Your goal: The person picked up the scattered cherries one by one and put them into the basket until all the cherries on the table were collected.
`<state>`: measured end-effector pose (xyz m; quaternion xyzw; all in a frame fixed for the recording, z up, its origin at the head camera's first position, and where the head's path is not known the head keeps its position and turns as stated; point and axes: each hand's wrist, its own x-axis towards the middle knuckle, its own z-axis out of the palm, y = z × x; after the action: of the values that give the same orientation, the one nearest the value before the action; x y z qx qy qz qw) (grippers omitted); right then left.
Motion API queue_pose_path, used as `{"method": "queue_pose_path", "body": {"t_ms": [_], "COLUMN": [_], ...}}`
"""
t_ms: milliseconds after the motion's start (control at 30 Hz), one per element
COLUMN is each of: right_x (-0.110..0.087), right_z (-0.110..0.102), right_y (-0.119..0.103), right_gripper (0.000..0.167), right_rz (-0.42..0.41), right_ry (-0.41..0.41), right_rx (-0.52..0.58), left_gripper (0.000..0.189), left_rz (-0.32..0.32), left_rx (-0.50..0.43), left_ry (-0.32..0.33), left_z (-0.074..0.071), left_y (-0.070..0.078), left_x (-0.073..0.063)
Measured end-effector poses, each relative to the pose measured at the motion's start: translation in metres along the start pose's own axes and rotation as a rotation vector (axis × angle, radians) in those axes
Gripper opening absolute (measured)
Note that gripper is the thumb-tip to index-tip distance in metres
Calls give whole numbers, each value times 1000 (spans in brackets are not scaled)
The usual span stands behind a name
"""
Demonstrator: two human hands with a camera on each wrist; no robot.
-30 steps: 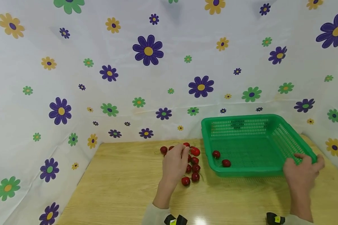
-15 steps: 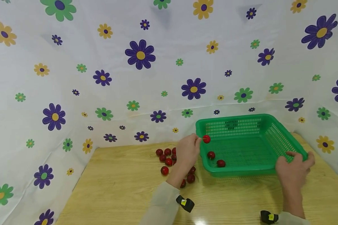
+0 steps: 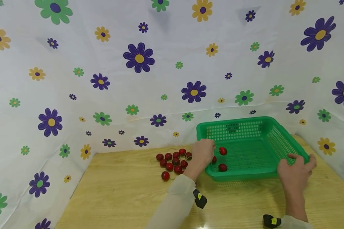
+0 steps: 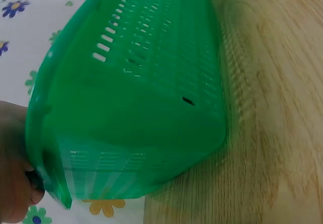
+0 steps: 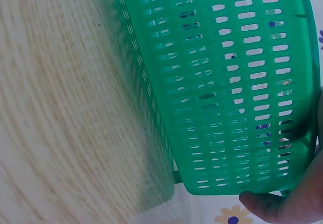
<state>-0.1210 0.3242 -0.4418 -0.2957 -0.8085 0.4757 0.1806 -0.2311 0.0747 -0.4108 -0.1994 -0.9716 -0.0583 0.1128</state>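
My left hand (image 3: 203, 156) reaches over the left rim of a green plastic basket (image 3: 246, 176), its fingers curled. Just past the fingertips is a bright red cherry (image 3: 223, 151), seemingly held by its stem, which is too fine to make out. Inside the basket lie a darker cherry (image 3: 222, 167) and another cherry (image 3: 214, 159) partly covered by the hand. At the basket's front right corner my right hand (image 3: 295, 171) grips the rim. The right wrist view shows that thumb and hand (image 5: 298, 199) at the slotted wall.
Left of the basket, several red cherries with stems (image 3: 176, 161) lie in a loose cluster on the wooden table (image 3: 117, 194); my left forearm hides part of it. A white cloth (image 3: 109, 57) with printed flowers hangs behind and at both sides.
My left hand has moved right from the cluster with a cherry by its stem, now over the basket. My right hand stays on the rim. The head view has shifted slightly.
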Motion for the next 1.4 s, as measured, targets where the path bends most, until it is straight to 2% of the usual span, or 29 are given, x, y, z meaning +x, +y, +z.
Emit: {"method": "queue_pose_path", "body": {"t_ms": [233, 367, 500, 733, 1033, 1100, 1200, 1400], "right_x": [0, -1, -1, -1, -2, -2, -2, -1], "right_z": [0, 0, 1, 4, 5, 5, 4, 3], "right_y": [-1, -2, -2, -1, -2, -2, -2, -1], "right_gripper": [53, 53, 54, 54, 54, 54, 54, 55], "right_rz": [7, 0, -3, -5, 0, 3, 0, 3], "right_ry": [16, 15, 16, 10, 10, 6, 1, 12], "right_rx": [6, 14, 13, 11, 6, 3, 5, 20], "left_gripper": [42, 35, 30, 46, 38, 41, 45, 34], "left_rz": [120, 163, 200, 223, 220, 218, 218, 193], "left_rx": [158, 262, 315, 308, 251, 217, 141, -96], "left_ry": [-122, -183, -229, -261, -247, -227, -142, 124], "left_z": [-1, 1, 3, 4, 8, 10, 11, 11], "left_y": [17, 22, 23, 21, 18, 17, 13, 7], "left_x": [0, 0, -1, -4, -4, -4, -3, -10]}}
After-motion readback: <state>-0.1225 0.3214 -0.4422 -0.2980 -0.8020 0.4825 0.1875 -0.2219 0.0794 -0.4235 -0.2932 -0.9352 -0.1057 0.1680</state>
